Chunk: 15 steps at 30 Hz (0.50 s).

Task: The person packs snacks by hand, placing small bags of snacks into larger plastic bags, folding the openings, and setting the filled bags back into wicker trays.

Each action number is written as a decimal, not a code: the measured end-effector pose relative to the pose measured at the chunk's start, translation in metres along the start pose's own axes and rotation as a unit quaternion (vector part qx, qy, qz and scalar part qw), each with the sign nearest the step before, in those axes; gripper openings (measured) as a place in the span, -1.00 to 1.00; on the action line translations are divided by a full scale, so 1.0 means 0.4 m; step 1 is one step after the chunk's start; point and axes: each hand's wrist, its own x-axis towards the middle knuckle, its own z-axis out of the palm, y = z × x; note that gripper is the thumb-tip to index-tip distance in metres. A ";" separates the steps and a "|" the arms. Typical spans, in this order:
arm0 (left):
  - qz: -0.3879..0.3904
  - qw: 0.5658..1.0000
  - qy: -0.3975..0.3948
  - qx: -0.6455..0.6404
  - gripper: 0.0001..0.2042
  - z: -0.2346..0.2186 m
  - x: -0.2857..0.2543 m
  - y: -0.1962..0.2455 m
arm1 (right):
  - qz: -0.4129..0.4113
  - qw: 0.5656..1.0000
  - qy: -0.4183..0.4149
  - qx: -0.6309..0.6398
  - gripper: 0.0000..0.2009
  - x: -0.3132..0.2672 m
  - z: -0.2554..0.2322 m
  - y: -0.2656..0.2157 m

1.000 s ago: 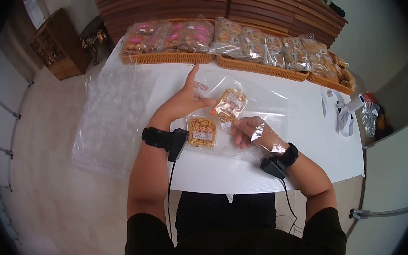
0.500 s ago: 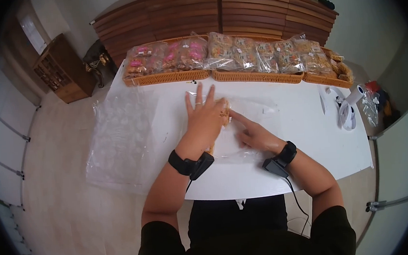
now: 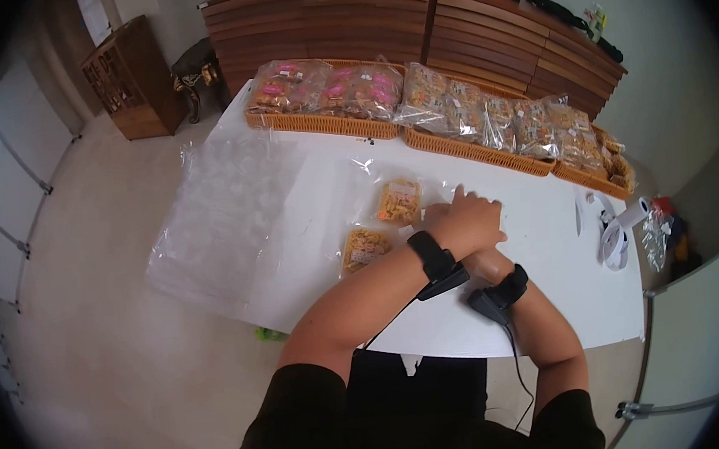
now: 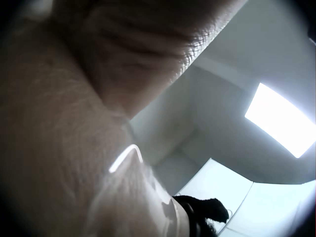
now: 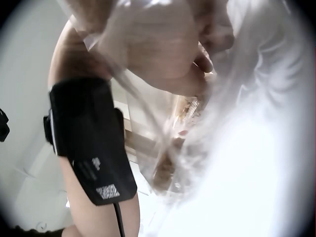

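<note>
In the head view my left hand [image 3: 476,219] lies across my right hand [image 3: 489,263], covering most of it. Whether either set of fingers grips the plastic I cannot tell. Left of the hands, two labelled packs of golden snack, an upper pack [image 3: 399,201] and a lower pack [image 3: 361,250], lie in a clear plastic bag [image 3: 363,192]. My left forearm overlaps the lower pack's edge. In the right wrist view, clear film [image 5: 163,143] stretches across and in front of the hands. Mostly skin fills the left wrist view, with a shiny film edge [image 4: 126,155] over it.
A stack of flat clear bags [image 3: 223,210] covers the left of the white table [image 3: 544,311]. Along the back stand wicker baskets [image 3: 326,126] full of bagged snacks. White tape rolls [image 3: 615,247] sit at the right edge. Green leaves [image 3: 268,334] show beneath the front left edge.
My left hand has gone from over the snack packs to the right, across my right hand. Both packs, mostly covered by it half a second ago, show again.
</note>
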 end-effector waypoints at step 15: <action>0.012 0.921 0.028 -0.388 -0.64 -0.024 -0.016 -0.020 | -0.105 0.964 -0.063 -0.235 -0.48 0.118 -0.017 -0.020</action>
